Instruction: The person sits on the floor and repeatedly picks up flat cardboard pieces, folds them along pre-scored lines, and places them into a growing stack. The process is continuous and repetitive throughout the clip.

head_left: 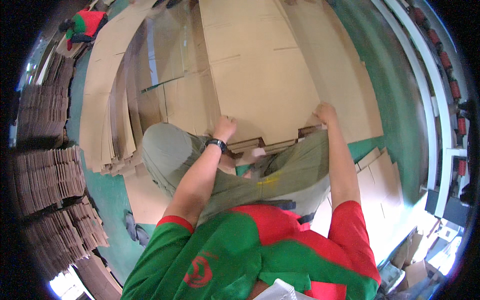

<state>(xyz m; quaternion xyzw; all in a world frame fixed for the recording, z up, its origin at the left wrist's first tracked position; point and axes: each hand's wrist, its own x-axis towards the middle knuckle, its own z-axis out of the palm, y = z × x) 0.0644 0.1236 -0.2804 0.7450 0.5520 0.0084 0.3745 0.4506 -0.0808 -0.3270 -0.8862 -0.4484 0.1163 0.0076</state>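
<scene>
A green floor (pixel 395 95) carries flattened cardboard sheets (pixel 260 75) at its middle, with stacks of folded cardboard (pixel 47 175) left of those sheets

Flattened brown cartons (pixel 260 75) lie ahead (stacked bundles (pixel 47 175) at left).

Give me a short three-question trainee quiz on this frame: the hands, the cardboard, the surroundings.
1. True or false: both hands rest on the near edge of the large cardboard sheet.
2. Which wrist wears the black watch? A) left B) right C) neither
3. Fill in: the floor around the cardboard is ____ in colour.

Key:
1. True. The left hand and the right hand both sit at the sheet's near edge; whether either grip is closed on it cannot be told.
2. A.
3. Green. Stacks of folded cardboard stand on it at the left.
</scene>
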